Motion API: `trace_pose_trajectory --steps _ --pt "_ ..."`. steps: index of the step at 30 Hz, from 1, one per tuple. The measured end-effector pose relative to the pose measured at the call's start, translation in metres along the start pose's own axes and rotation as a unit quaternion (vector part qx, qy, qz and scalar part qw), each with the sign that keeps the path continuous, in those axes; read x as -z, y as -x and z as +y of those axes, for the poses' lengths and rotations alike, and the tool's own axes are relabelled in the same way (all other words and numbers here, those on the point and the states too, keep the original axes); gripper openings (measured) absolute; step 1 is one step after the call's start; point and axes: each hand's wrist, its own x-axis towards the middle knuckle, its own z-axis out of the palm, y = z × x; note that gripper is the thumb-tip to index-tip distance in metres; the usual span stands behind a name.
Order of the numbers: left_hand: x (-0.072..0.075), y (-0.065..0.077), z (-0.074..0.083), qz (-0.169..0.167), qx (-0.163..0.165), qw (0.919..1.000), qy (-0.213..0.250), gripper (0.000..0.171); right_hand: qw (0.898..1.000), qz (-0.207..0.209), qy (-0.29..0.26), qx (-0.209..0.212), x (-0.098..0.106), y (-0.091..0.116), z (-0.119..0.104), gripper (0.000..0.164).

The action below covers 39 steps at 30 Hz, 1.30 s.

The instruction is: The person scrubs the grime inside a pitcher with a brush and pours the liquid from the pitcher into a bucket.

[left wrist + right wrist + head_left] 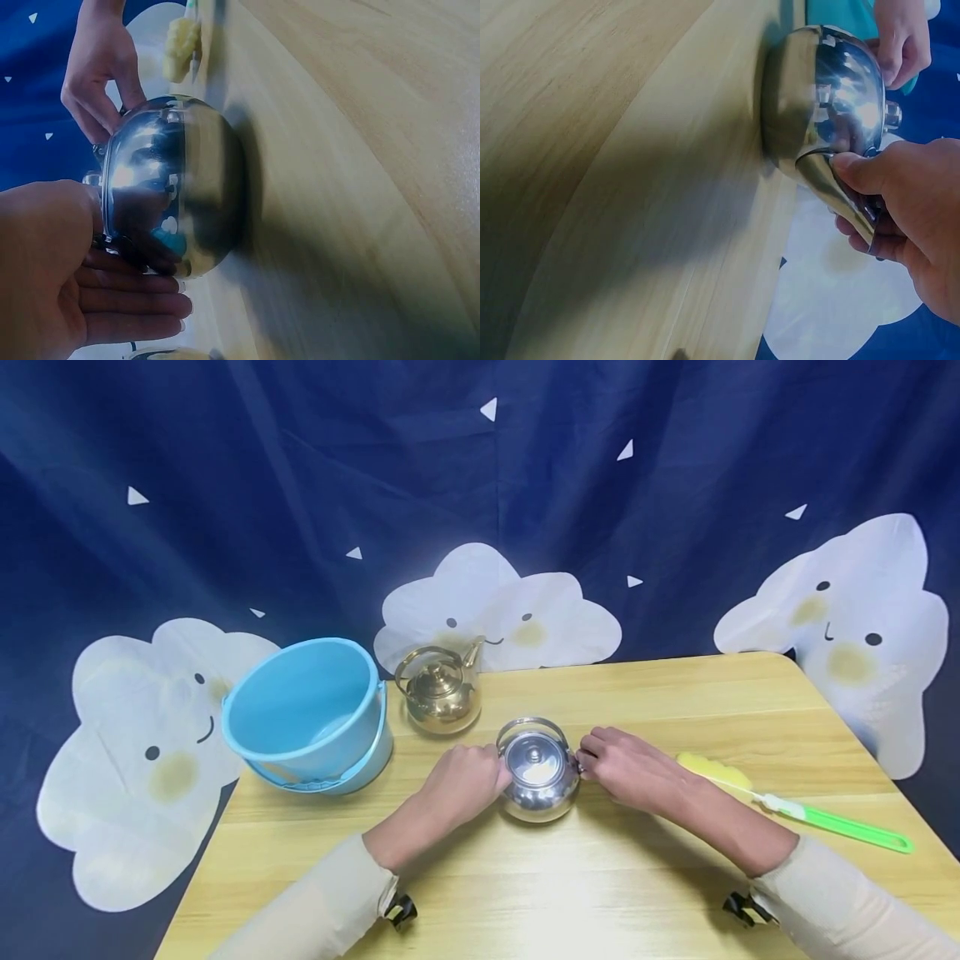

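The yellow wood-grained surface (738,697) bears a silver round metal kettle (538,795) and a gold round metal kettle (444,707). White smiling clouds (483,587) pattern the navy cloth (675,527).

The pale wood-grained table (630,910) carries a blue bucket (309,714), gold kettle (442,700), silver kettle (538,777) and brush (786,807) (yellow-headed, green-handled).

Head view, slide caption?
Both hands hold a silver kettle; a blue bucket and gold kettle stand left on the wood-grain table.
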Motion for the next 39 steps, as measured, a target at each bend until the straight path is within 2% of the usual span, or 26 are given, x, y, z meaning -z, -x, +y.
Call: trace_pose_trajectory --steps 5,10,16,20,24,30,35,39 --pt "0.000 0.000 0.000 -0.006 0.006 1.0000 0.005 0.041 1.000 0.006 -0.003 0.000 -0.001 0.001 0.000 0.018" --pt "0.000 -0.001 0.000 -0.017 0.012 0.9998 0.008 0.041 0.999 0.007 0.035 0.017 0.000 0.000 -0.001 0.015" --pt "0.000 -0.001 -0.001 -0.029 0.000 0.9996 0.004 0.041 0.998 0.001 0.058 0.024 0.002 -0.001 -0.002 0.015" --pt "0.002 -0.002 -0.004 -0.038 -0.003 0.9991 0.019 0.041 0.997 -0.009 0.069 0.026 0.003 -0.001 -0.002 0.013" --pt "0.005 -0.003 -0.007 -0.056 -0.001 0.9974 0.046 0.040 0.996 -0.015 0.078 0.032 0.004 -0.003 -0.002 0.006" --pt "0.012 -0.008 -0.010 -0.094 0.004 0.9925 0.078 0.038 0.996 -0.025 0.083 0.027 0.006 -0.002 -0.003 0.006" --pt "0.021 -0.011 -0.013 -0.124 0.013 0.9887 0.083 0.041 0.995 -0.035 0.090 0.021 0.006 -0.003 -0.004 0.009" --pt "0.028 -0.013 -0.013 -0.127 0.014 0.9888 0.078 0.044 0.996 -0.026 0.088 0.021 0.006 -0.004 -0.004 0.009"
